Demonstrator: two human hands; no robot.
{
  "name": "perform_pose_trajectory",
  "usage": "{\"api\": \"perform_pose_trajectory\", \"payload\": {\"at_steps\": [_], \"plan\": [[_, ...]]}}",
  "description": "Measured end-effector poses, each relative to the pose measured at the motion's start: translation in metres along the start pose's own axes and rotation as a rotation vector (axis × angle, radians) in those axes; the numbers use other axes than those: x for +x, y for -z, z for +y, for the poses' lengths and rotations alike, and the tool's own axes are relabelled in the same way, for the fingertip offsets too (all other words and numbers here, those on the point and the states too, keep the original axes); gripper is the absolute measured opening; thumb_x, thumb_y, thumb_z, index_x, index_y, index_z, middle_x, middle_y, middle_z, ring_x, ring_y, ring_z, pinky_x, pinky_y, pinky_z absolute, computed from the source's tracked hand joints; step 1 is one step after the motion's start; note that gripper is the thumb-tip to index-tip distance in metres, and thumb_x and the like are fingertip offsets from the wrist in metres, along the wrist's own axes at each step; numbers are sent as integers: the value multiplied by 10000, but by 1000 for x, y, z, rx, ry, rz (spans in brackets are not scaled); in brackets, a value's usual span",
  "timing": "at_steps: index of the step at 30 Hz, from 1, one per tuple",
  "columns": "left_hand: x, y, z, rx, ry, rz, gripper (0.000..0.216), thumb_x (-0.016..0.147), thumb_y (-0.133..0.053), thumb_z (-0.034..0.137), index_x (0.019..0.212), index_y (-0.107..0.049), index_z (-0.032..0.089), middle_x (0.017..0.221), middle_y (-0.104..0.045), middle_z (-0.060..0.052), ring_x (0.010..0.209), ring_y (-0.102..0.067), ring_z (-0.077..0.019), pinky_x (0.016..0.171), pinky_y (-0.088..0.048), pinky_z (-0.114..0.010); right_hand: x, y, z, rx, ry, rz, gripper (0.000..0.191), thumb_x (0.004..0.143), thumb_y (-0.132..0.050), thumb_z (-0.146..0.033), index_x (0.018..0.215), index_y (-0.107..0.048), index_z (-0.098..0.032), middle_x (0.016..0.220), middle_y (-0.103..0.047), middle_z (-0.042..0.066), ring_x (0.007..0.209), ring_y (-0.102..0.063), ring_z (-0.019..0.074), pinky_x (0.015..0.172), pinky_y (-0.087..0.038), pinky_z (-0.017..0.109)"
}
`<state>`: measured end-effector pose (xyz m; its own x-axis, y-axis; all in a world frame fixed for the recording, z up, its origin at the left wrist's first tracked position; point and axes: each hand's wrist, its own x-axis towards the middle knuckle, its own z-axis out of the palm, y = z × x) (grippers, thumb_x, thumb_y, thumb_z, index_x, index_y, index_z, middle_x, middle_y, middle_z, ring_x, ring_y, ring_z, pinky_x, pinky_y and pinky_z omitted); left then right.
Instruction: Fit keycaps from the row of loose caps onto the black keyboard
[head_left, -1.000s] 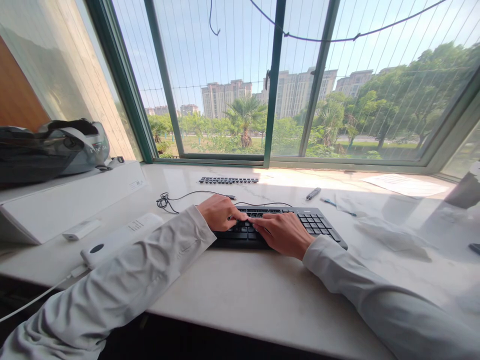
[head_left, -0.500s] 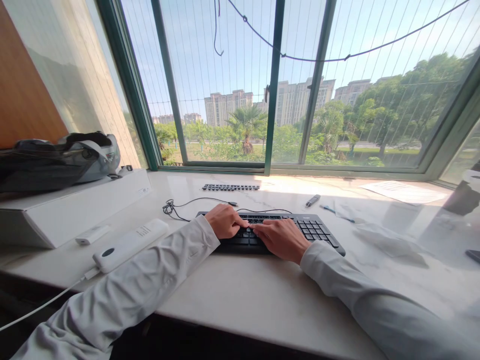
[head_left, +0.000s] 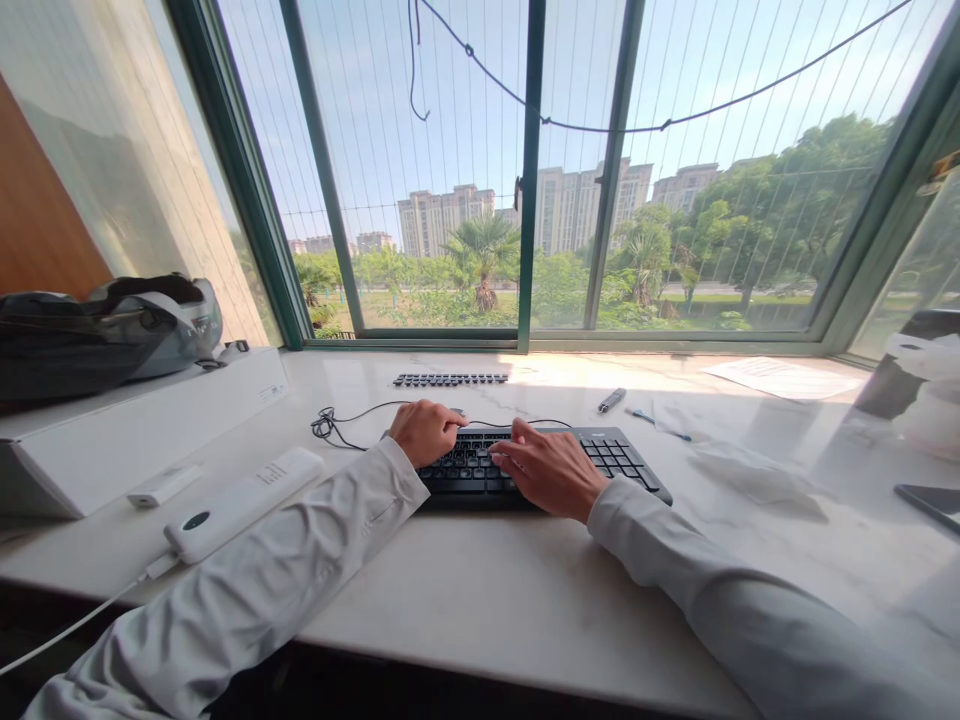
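A black keyboard (head_left: 626, 462) lies on the white stone sill (head_left: 495, 590) in front of me. My left hand (head_left: 424, 430) rests on the keyboard's far left corner with its fingers curled under; what they hold, if anything, is hidden. My right hand (head_left: 551, 470) is over the middle of the keys, thumb and fingertips drawn together low on a key row and the index finger raised. A black cable (head_left: 352, 415) runs from the keyboard's back to a small coil on the left. Both arms are in white sleeves.
A strip of loose dark keycaps (head_left: 450, 379) lies near the window. A dark pen-like object (head_left: 611, 400) and papers (head_left: 780, 377) lie to the right. At left are a white box (head_left: 142, 425), a grey bag (head_left: 97, 330) and a white power bank (head_left: 240, 503). A phone (head_left: 930, 502) is at far right.
My hands have come apart: the left hand drew back to the keyboard's left corner, and the right hand stayed over the middle keys with its index finger raised. The view also shifted slightly.
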<state>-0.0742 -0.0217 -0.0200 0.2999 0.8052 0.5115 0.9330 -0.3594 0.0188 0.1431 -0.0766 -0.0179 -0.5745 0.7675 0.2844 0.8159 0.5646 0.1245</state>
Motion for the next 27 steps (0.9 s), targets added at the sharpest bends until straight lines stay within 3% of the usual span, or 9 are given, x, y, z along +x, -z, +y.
{"api": "perform_pose_trajectory", "payload": {"at_steps": [7, 14, 19, 24, 27], "plan": [[0, -4, -2, 3, 0, -17, 321, 766, -480, 217, 903, -754, 313, 853, -734, -26, 801, -666, -217, 745, -493, -321, -1, -3, 15, 15, -28, 64, 415, 959, -250, -381, 1169, -605, -334, 1015, -615, 37, 729, -593, 139, 574, -318, 256], [0, -4, -3, 25, 36, -53, 333, 763, -474, 226, 920, -749, 328, 854, -733, -14, 822, -660, -216, 765, -491, -328, -2, -4, 24, 49, -62, 18, 417, 827, -426, -210, 1170, -633, -323, 1003, -647, 28, 791, -607, 148, 613, -347, 254], [2, -3, -6, 63, 83, -36, 355, 764, -453, 237, 925, -739, 372, 884, -729, 14, 844, -657, -222, 762, -496, -345, -1, -6, 27, 97, -87, 65, 341, 850, -419, -252, 992, -724, -305, 908, -667, 25, 703, -595, 145, 586, -326, 256], [10, -3, -22, 102, 141, -33, 354, 763, -444, 247, 902, -743, 374, 921, -724, 30, 882, -648, -229, 783, -491, -348, -1, -6, 28, 94, -59, 91, 325, 836, -430, -241, 944, -729, -309, 887, -663, 21, 706, -598, 156, 567, -318, 261], [22, -4, -40, 140, 173, -61, 351, 771, -438, 280, 929, -736, 375, 943, -720, 24, 888, -644, -236, 777, -487, -346, -2, -3, 27, 80, -42, 112, 342, 844, -419, -233, 1048, -687, -292, 938, -651, 36, 704, -604, 159, 564, -338, 264]]}}
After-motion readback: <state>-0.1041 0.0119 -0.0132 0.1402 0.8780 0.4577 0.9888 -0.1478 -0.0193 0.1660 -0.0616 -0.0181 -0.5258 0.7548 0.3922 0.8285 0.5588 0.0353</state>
